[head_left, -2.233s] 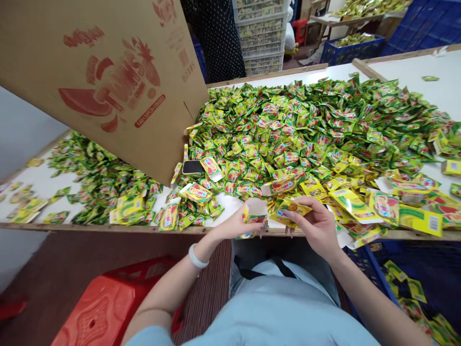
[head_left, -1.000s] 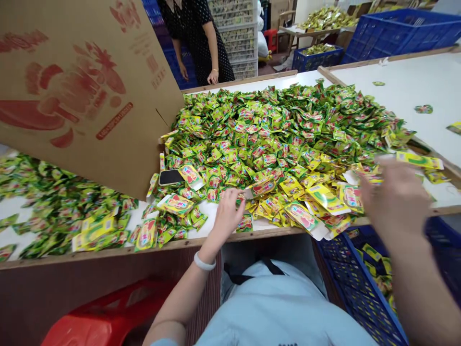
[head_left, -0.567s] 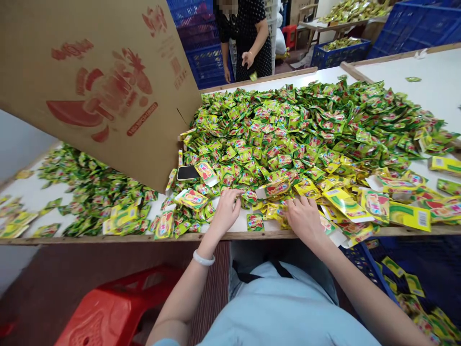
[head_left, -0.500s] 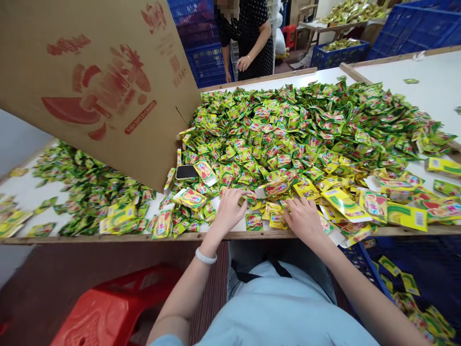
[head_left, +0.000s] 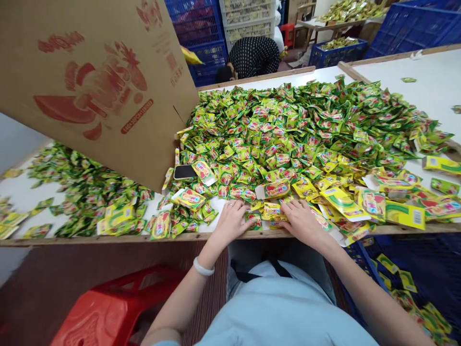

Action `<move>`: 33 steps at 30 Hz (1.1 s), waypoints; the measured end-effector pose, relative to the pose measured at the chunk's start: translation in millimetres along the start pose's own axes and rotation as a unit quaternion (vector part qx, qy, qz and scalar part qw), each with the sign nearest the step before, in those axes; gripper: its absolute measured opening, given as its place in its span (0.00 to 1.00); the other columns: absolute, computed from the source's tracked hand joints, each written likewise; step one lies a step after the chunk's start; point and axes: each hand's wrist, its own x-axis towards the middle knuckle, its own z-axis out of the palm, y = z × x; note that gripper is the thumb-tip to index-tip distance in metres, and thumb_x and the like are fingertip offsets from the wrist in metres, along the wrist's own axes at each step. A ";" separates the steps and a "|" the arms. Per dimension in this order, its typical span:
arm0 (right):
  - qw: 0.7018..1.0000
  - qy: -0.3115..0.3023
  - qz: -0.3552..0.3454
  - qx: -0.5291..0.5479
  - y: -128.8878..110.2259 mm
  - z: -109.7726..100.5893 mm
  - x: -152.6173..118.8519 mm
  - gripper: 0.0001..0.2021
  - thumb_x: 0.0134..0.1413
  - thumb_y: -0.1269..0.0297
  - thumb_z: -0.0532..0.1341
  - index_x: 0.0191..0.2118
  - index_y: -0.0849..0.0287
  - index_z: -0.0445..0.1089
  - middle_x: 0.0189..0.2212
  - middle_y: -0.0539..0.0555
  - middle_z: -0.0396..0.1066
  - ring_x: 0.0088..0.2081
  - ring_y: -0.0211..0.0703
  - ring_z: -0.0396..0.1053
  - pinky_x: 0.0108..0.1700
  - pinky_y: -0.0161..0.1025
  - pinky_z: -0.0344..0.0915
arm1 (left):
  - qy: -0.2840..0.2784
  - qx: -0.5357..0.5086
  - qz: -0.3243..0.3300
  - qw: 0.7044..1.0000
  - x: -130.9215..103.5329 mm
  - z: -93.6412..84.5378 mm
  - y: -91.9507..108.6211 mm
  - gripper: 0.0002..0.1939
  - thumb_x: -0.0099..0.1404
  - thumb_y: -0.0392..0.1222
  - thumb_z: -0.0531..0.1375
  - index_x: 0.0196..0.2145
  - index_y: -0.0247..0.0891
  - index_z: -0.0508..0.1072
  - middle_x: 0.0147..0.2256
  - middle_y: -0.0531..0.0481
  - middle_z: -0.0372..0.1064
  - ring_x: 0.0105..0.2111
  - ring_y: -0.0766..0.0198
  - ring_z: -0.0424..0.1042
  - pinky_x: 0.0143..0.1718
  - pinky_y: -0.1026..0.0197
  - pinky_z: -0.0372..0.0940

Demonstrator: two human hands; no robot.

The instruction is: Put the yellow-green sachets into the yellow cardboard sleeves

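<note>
My left hand [head_left: 233, 222] rests palm down near the table's front edge, fingers spread, its thumb touching a small green packet [head_left: 254, 221]. To its right, my right hand [head_left: 301, 220] lies with thumb and fingers apart beside small yellow packets [head_left: 271, 210], partly covering them. Neither hand visibly lifts anything. Just beyond the hands lies a small yellow carton [head_left: 276, 189] with a white open flap. Behind it rises a large heap of green packets [head_left: 266, 129]. More yellow cartons [head_left: 344, 203] lie right of my right hand.
A large printed cardboard box [head_left: 108, 96] leans over the left side. Near its corner lies a phone [head_left: 185, 171]. A red stool [head_left: 104, 312] stands below left, a blue crate [head_left: 425, 269] below right. Across the table, a person [head_left: 254, 55] bends low before stacked crates [head_left: 248, 19].
My left hand has moved slightly down and its fingers have spread, leaving packets by the carton. My right hand has shifted slightly left. Across the table, the person has bent down.
</note>
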 end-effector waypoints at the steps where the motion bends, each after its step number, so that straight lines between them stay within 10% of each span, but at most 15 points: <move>1: 1.000 -0.002 -0.010 0.021 1.8 -1.0 0.0 0.06 0.59 0.67 0.65 0.42 0.60 0.69 0.40 0.60 0.75 0.45 0.54 0.69 0.49 0.46 0.59 | -0.012 -0.002 -0.017 1.000 -3.6 2.8 0.4 0.16 0.65 0.51 0.63 0.46 0.38 0.73 0.45 0.41 0.69 0.48 0.47 0.66 0.51 0.45 0.62; 8: 0.943 -0.021 -0.024 0.332 -12.6 -10.0 2.5 0.01 0.64 0.68 0.60 0.40 0.57 0.66 0.35 0.52 0.74 0.34 0.41 0.71 0.36 0.35 0.64 | -0.009 -0.127 -0.053 0.990 -8.4 2.8 5.7 0.09 0.67 0.46 0.62 0.42 0.41 0.72 0.51 0.43 0.68 0.54 0.49 0.64 0.55 0.46 0.59; 20: 0.943 0.033 -0.022 0.330 -30.5 6.9 18.7 0.05 0.64 0.68 0.58 0.44 0.60 0.67 0.41 0.60 0.73 0.41 0.48 0.73 0.43 0.43 0.70 | -0.032 -0.411 -0.077 0.908 -12.4 -8.7 7.6 0.15 0.68 0.54 0.58 0.40 0.40 0.63 0.32 0.53 0.68 0.31 0.63 0.68 0.34 0.61 0.62; 24: 0.841 0.092 0.071 0.529 -31.2 8.9 7.0 0.25 0.58 0.56 0.64 0.58 0.57 0.63 0.58 0.64 0.65 0.52 0.50 0.71 0.47 0.46 0.73 | -0.027 -0.471 -0.048 0.880 -6.8 -6.8 16.7 0.14 0.68 0.52 0.60 0.40 0.40 0.63 0.35 0.51 0.70 0.36 0.61 0.72 0.38 0.60 0.64; 27: 0.720 0.067 0.117 0.681 -34.3 6.4 3.4 0.21 0.56 0.49 0.65 0.51 0.56 0.71 0.47 0.57 0.75 0.43 0.47 0.75 0.42 0.43 0.75 | 0.007 -0.441 -0.001 0.897 13.4 -7.1 19.2 0.14 0.68 0.52 0.60 0.37 0.39 0.67 0.34 0.51 0.69 0.35 0.62 0.70 0.37 0.61 0.65; 33: 0.579 0.151 0.252 0.761 -35.1 -10.5 -1.9 0.22 0.47 0.45 0.70 0.41 0.54 0.68 0.28 0.46 0.72 0.23 0.36 0.70 0.18 0.30 0.64 | 0.183 -0.197 -0.062 0.961 68.9 1.5 9.9 0.14 0.69 0.51 0.60 0.43 0.38 0.73 0.45 0.42 0.68 0.48 0.53 0.67 0.49 0.51 0.64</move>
